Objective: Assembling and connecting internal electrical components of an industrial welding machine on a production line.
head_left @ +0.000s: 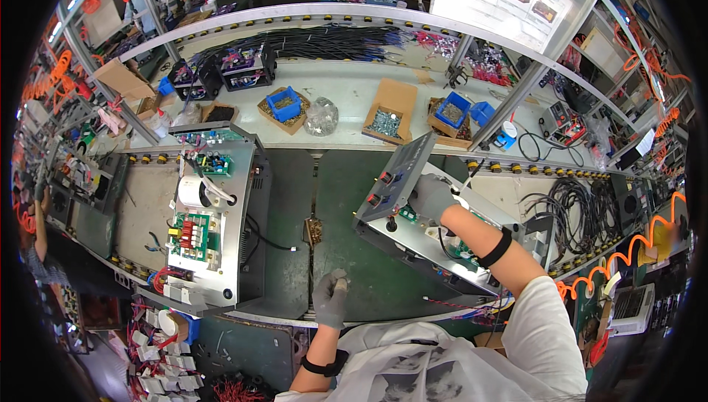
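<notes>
My left hand, in a grey glove, is held over the near edge of the green bench. Its fingers are curled closed, and whatever may be in them is too small to make out. On the right stands an open machine chassis, set at an angle, with a dark front panel carrying red-ringed sockets. My gloved right hand is against the inner side of that panel; its fingers are mostly hidden. A green circuit board shows beneath my right forearm.
A second open chassis with circuit boards stands at left, its black cable trailing onto the bench. Behind are a carton of screws, blue bins and a clear bag. Coiled black cables lie at right.
</notes>
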`<state>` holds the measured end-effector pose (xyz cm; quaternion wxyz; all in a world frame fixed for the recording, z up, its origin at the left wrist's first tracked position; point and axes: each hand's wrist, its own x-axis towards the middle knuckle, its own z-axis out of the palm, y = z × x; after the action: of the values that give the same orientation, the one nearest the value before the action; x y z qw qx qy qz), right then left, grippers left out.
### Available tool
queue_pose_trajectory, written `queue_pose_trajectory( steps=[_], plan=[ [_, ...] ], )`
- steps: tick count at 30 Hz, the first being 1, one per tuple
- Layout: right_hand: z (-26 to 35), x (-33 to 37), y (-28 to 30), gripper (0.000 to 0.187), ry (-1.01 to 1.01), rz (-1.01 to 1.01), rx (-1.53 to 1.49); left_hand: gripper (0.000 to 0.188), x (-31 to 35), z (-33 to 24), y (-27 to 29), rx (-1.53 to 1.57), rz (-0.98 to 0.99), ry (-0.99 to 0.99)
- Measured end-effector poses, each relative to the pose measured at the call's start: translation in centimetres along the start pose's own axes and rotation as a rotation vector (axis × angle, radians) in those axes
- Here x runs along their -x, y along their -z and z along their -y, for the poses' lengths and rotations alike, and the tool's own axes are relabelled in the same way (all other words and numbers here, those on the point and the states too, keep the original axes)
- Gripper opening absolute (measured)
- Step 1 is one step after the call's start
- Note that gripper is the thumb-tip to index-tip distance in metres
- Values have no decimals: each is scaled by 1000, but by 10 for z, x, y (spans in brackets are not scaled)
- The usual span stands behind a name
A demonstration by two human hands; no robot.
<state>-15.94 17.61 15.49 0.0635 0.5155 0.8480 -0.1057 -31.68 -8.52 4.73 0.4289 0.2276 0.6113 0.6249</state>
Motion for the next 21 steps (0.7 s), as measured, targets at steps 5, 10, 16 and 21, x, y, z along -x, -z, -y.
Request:
queue_pose_trajectory(
  steps=[5,10,16,21],
  plan=[
    [0,5,10,23,-38,-9,-23,18,-2,0,-8,-10,27,5],
    [1,10,8,22,-1,-30,51,20,-4,-2,-9,18,46,43],
    [4,7,-12,21,-68,-141,-128,21,0,-9,-8,121,74,89],
    [-3,8,-4,19,-7,-108,-58,16,2,-12,-10,152,52,44]
  ],
)
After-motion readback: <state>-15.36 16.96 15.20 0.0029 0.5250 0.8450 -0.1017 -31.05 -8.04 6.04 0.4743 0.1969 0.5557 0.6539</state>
